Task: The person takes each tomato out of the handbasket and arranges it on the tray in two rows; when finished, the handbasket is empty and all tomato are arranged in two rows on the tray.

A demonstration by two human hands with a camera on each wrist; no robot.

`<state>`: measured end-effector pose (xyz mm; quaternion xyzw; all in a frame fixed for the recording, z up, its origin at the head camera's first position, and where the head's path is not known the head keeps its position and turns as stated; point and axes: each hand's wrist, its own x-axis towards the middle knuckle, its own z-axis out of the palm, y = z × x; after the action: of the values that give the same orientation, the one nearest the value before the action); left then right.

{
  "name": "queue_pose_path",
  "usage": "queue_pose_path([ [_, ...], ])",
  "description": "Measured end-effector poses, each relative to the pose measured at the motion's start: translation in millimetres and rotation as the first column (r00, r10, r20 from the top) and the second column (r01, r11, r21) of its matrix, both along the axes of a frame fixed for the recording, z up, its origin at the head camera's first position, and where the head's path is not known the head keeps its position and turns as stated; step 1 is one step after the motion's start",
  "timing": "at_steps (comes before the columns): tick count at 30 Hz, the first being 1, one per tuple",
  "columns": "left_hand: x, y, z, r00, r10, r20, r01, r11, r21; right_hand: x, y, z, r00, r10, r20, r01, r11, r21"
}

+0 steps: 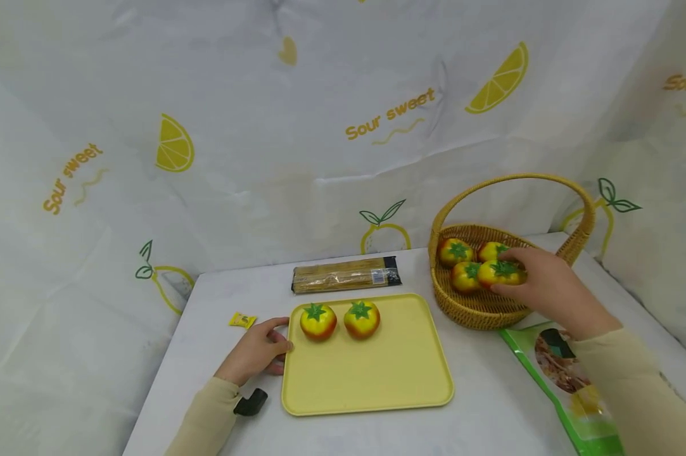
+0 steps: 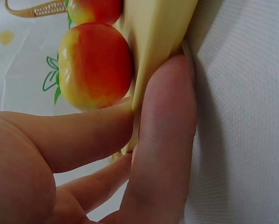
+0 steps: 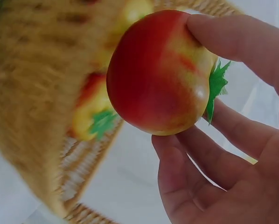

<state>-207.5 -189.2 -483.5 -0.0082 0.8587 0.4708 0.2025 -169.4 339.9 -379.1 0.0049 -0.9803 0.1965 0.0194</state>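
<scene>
Right hand (image 1: 548, 288) pinching a red-and-yellow fruit (image 3: 153, 74) that hung at the mouth of a wicker basket (image 1: 479, 320), three more fruits (image 1: 464, 278) lay inside, left hand (image 1: 254, 350) pinched the left edge of a yellow tray (image 1: 371, 377), two matching fruits (image 1: 318, 324) sat on it

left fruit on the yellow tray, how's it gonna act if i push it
The left fruit would probably roll, being rounded, though the raised rim of the yellow tray might stop it. Its glossy skin may feel slippery. It is likely firm: the matching fruit in the right hand shows no dent.
</scene>
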Motion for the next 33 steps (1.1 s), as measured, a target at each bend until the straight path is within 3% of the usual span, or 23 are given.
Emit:
queue_pose_path([
  [6, -1.2, -0.1, -0.9, 1.0, 0.005, 0.006, -0.005, 1.0, -0.001, 5.5, -31.3, 10.3, 0.998, 0.036, -0.059, -0.039, 0.998, -0.053],
  [12, -1.0, 0.2, -0.2, 1.0, 0.01, 0.008, -0.01, 1.0, -0.021, 11.5, -73.6, 8.7, 0.996, 0.064, -0.063, -0.072, 0.989, -0.129],
  [20, -0.3, 1.0, 0.9, 1.0, 0.013, 0.01, -0.013, 1.0, 0.0, 8.6, -119.5, -12.7, 0.99, 0.131, -0.057, -0.14, 0.971, -0.196],
  [33, -1.2, 0.0, 0.7, 1.0, -0.001, 0.006, 0.001, 1.0, 0.005, 3.2, -143.9, -49.3, 0.98, 0.193, -0.052, -0.198, 0.972, -0.126],
])
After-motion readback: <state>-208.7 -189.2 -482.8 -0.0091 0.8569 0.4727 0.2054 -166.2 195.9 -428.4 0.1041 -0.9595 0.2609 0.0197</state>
